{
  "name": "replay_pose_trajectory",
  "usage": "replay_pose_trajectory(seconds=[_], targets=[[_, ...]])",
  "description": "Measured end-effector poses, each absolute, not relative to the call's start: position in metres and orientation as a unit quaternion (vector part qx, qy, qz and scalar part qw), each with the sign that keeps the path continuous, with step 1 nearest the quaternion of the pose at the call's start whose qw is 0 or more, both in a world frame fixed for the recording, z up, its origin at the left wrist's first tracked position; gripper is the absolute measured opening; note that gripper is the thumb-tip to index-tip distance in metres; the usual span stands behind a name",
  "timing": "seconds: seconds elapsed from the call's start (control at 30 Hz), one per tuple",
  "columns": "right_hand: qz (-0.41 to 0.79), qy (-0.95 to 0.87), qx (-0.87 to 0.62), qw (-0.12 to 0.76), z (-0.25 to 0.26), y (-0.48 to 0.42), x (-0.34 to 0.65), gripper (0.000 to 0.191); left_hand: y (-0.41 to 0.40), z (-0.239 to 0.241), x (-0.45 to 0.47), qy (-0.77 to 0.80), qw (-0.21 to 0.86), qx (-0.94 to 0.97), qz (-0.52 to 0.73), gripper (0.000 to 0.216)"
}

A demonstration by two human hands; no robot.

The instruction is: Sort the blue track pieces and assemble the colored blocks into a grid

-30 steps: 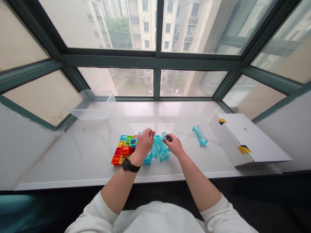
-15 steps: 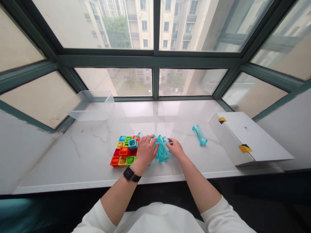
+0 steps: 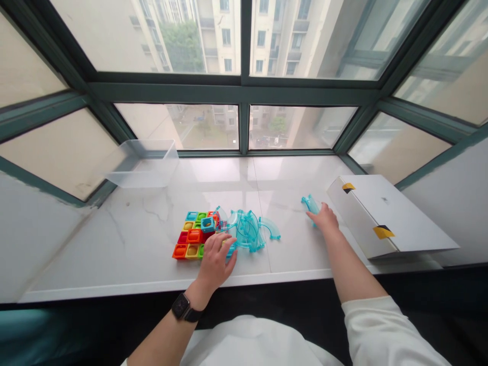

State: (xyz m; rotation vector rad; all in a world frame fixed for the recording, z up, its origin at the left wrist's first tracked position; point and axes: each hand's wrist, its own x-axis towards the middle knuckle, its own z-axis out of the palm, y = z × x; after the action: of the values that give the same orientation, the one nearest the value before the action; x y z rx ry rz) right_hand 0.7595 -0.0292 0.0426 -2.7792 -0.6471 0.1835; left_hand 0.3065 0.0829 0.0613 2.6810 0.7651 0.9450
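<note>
My right hand [image 3: 324, 218] reaches out to the right, with thumb and fingers around the near end of a translucent light blue marble-run track piece [image 3: 310, 203], which lies on the white sill. My left hand [image 3: 216, 258], with a black watch at its wrist, hangs over the near right corner of a flat array of coloured toy blocks [image 3: 193, 237]. Its fingers are loosely bent and apart. One blue block [image 3: 208, 224] sits raised on the array. Beside it lies a heap of translucent blue track pieces [image 3: 247, 231], curved ones among them, partly hidden by my left hand.
A clear plastic bin [image 3: 147, 173] stands at the back left by the window. On the right is a white box [image 3: 396, 213] with yellow-and-black tape pieces. The marble-patterned sill [image 3: 152, 274] ends at a front edge close to my body.
My right hand has moved right, from the blue heap to the separate track piece. My left hand has drawn back slightly toward me and left, uncovering more of the heap.
</note>
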Motion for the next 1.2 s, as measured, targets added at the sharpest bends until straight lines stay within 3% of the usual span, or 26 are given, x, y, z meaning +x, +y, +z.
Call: replay_pose_trajectory(seconds=[0.13, 0.23, 0.4, 0.63, 0.87, 1.2], targets=[[0.107, -0.276, -0.946, 0.129, 0.034, -0.018, 0.747, 0.059, 0.079, 0.05, 0.31, 0.25, 0.085, 0.921, 0.285, 0.03], [0.116, -0.323, -0.914, 0.217, 0.037, -0.007, 0.71, 0.048, 0.079, 0.043, 0.314, 0.26, 0.082, 0.918, 0.287, 0.031], [0.187, -0.43, -0.78, 0.415, 0.06, -0.003, 0.632, 0.049, 0.083, 0.037, 0.32, 0.3, 0.092, 0.904, 0.289, 0.033], [0.227, -0.4, -0.765, 0.451, 0.055, -0.021, 0.569, 0.046, 0.087, 0.049, 0.34, 0.347, 0.071, 0.916, 0.188, 0.071], [0.239, -0.375, -0.781, 0.438, 0.046, -0.055, 0.556, 0.049, 0.095, 0.051, 0.345, 0.334, 0.102, 0.918, 0.189, 0.038], [0.23, -0.38, -0.775, 0.449, 0.045, -0.078, 0.538, 0.051, 0.103, 0.064, 0.346, 0.374, 0.256, 0.855, 0.252, 0.023]])
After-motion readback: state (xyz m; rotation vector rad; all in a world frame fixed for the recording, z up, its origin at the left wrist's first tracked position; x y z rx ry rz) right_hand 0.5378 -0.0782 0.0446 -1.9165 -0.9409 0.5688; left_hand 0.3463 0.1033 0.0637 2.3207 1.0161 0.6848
